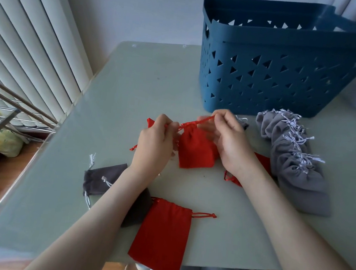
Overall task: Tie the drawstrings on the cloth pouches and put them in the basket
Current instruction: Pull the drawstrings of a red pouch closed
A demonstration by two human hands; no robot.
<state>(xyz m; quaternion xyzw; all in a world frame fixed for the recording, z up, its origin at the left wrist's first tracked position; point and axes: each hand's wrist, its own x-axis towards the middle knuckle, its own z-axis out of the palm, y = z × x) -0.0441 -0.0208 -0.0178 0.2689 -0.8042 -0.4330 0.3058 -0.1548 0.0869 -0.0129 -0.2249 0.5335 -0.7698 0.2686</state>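
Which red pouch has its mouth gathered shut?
The centre red pouch, its cords pinched by the left hand and right hand. The front red pouch lies flat, ungathered.

We see both hands, left hand (154, 142) and right hand (230, 140), pinching a red pouch's (196, 149) drawstrings (205, 121) before the blue basket (266, 78).

Left hand (155, 142) and right hand (230, 141) raised, fingers pinched.
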